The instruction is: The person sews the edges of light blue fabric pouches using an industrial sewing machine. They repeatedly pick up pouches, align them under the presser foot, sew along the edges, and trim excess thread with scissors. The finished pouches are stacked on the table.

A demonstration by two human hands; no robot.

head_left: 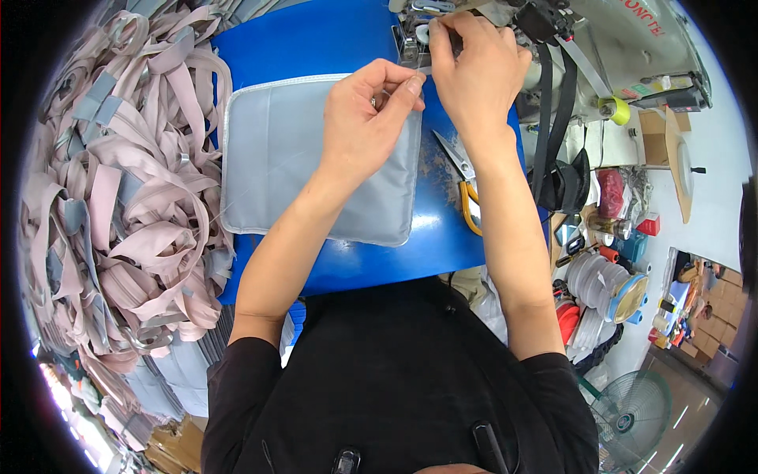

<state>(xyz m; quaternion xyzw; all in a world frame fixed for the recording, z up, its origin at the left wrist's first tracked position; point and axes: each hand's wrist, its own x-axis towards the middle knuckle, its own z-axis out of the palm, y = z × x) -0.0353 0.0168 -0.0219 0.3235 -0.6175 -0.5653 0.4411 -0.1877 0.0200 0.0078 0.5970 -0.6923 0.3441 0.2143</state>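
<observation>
My left hand (373, 118) is closed in a pinch at the table's far edge, with a fine pale thread at its fingertips. Close beside it, my right hand (480, 75) curls its fingers at the needle end of a sewing machine (409, 38); what they grip is hidden. A grey padded fabric panel (316, 174) with rounded corners and a stitched edge lies flat beneath my left hand and forearm. Between the panel and my right forearm are scissors (466, 186) with yellow handles, their blades slightly apart.
The blue work table (363, 267) bears the panel. Pink and grey fabric strips with zippers (150, 197) are heaped at the left. Black straps (553, 118) hang by the machine at the right. Farther right are white tape rolls (596, 280) and a green fan (632, 411).
</observation>
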